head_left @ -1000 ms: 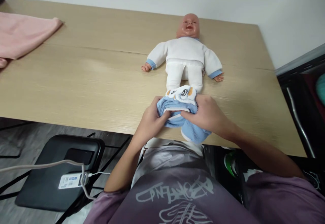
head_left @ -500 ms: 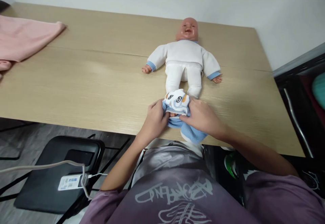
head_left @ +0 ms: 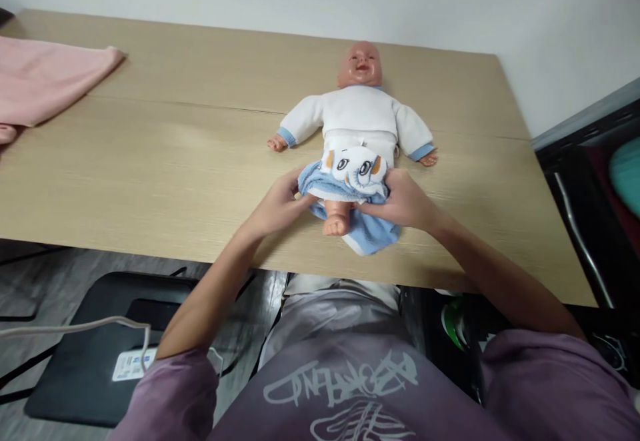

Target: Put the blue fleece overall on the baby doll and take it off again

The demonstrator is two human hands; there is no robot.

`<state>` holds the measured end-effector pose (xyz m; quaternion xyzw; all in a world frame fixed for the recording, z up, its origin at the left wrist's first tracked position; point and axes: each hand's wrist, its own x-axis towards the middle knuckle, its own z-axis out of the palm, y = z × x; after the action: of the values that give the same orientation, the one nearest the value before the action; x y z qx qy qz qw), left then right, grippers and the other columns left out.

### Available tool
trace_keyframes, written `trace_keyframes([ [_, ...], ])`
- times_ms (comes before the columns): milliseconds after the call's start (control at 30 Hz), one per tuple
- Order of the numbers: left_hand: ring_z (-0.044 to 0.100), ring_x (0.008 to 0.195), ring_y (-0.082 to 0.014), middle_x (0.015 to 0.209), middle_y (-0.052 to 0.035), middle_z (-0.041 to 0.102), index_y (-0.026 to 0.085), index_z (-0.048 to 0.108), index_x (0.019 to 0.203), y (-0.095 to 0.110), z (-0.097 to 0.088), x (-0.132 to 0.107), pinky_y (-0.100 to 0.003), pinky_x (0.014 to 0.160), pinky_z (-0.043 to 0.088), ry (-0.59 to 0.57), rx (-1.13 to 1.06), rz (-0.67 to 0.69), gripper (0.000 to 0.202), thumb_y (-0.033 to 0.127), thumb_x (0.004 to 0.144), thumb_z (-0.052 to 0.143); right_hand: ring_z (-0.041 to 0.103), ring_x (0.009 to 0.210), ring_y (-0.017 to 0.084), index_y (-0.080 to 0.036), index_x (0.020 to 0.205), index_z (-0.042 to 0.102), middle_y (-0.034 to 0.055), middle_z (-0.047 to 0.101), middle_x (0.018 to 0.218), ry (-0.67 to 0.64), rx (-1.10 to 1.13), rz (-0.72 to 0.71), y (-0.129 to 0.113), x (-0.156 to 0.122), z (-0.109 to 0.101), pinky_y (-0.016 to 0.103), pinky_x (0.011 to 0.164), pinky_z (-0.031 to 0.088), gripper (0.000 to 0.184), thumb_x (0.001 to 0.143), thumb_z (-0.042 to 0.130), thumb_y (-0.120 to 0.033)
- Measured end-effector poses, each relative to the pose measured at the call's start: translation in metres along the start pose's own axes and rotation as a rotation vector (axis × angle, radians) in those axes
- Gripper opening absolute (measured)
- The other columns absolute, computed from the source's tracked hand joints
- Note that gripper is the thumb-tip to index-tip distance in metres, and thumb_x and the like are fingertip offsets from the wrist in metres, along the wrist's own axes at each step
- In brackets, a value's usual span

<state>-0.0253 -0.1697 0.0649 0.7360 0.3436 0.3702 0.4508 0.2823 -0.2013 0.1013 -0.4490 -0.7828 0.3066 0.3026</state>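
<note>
A baby doll (head_left: 361, 111) in a white top with blue cuffs lies on its back on the table. Blue-and-white doll trousers (head_left: 345, 184), printed with an animal face, are bunched around its lower legs. One bare doll foot (head_left: 337, 220) sticks out below the bunched cloth; the other foot is hidden. My left hand (head_left: 284, 202) grips the trousers' left edge, thumb toward the foot. On the opposite edge my right hand (head_left: 407, 200) pinches the cloth, its thumb beside the doll's ankle. A loose blue trouser leg (head_left: 375, 231) trails toward the table's front edge.
Pink cloth (head_left: 50, 78) lies at the table's (head_left: 190, 181) left end. Below the front edge stands a black folding chair (head_left: 75, 354) carrying a phone, a white device (head_left: 131, 364) and a cable. A dark rack (head_left: 575, 201) stands at the right.
Both hands have moved up the doll's legs and farther apart, drawing the trousers higher and stretching them wider. One foot now pokes well out below the cloth.
</note>
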Motion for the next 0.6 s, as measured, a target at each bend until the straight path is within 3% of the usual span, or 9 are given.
trace_keyframes([
  [100,0.082,0.107,-0.0299,0.114,-0.0092,0.089,0.024,0.085,0.112,0.014,-0.027,0.013,-0.043,0.103,0.071,-0.183,-0.041,-0.074,0.039,0.063,0.109,0.090,0.083,0.113,0.037,-0.023,0.127,0.089,0.0113,0.092,0.125,-0.058,0.004,-0.005,0.002,-0.001,-0.014,0.053,0.111,0.069,0.044,0.101,0.095,-0.059],
  [167,0.083,0.109,-0.0305,0.116,-0.0095,0.090,0.025,0.089,0.114,0.021,-0.040,0.020,-0.044,0.102,0.072,-0.294,-0.060,-0.094,0.039,0.062,0.103,0.097,0.081,0.123,0.037,-0.025,0.128,0.087,0.0121,0.089,0.134,-0.059,0.061,0.000,0.008,-0.007,-0.020,0.053,0.115,0.068,0.046,0.103,0.094,-0.064],
  [267,0.083,0.109,-0.0318,0.116,-0.0114,0.088,0.027,0.091,0.115,0.021,-0.049,0.028,-0.045,0.099,0.073,-0.406,-0.073,-0.119,0.045,0.066,0.097,0.103,0.078,0.118,0.033,-0.028,0.125,0.079,0.0089,0.083,0.128,-0.046,0.233,0.054,0.024,-0.018,-0.023,0.045,0.104,0.068,0.054,0.099,0.097,-0.072],
  [367,0.077,0.095,-0.0298,0.099,-0.0091,0.079,0.027,0.083,0.097,0.012,-0.047,0.035,-0.046,0.092,0.072,-0.405,-0.039,-0.123,0.058,0.084,0.102,0.091,0.067,0.094,0.024,-0.030,0.116,0.068,0.0005,0.070,0.104,0.002,0.401,0.127,0.042,-0.025,-0.026,0.036,0.084,0.061,0.064,0.092,0.102,-0.079],
  [467,0.070,0.089,-0.0280,0.093,-0.0067,0.070,0.028,0.073,0.093,0.003,-0.043,0.041,-0.047,0.091,0.070,-0.332,0.020,-0.097,0.069,0.095,0.110,0.073,0.053,0.078,0.018,-0.029,0.107,0.060,-0.0048,0.056,0.091,-0.016,0.530,0.199,0.053,-0.027,-0.033,0.030,0.072,0.050,0.069,0.090,0.103,-0.081],
  [600,0.073,0.103,-0.0281,0.111,-0.0085,0.076,0.028,0.074,0.113,0.000,-0.038,0.044,-0.045,0.103,0.068,-0.261,0.076,-0.066,0.053,0.080,0.116,0.074,0.051,0.075,0.015,-0.028,0.109,0.059,-0.0054,0.057,0.091,-0.133,0.603,0.272,0.058,-0.028,-0.043,0.027,0.067,0.045,0.076,0.087,0.103,-0.085],
])
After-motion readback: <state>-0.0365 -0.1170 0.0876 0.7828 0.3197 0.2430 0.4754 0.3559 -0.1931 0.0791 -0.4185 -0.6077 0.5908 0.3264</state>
